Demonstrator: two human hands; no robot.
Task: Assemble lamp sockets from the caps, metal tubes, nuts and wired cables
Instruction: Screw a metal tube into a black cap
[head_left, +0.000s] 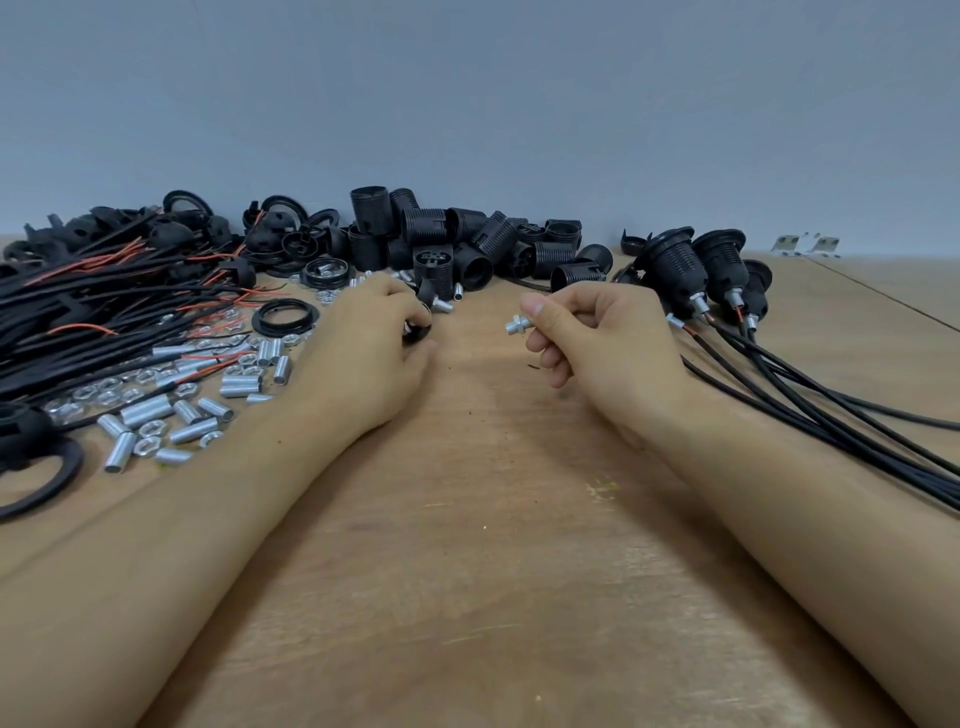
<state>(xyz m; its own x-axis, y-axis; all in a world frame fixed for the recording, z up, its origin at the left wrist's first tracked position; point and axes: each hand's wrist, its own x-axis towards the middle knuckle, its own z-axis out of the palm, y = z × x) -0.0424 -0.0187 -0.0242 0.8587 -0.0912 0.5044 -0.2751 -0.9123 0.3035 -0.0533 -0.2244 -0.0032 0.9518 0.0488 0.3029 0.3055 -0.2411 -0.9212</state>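
Metal tube (518, 325) pinched in raised right hand (597, 338) (fingers curled).

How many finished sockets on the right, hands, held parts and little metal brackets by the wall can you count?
Finished sockets: 3 plainly showing
Hands: 2, left hand and right hand
Held parts: 2, black cap and metal tube with nut
Metal brackets: 2
Total: 9
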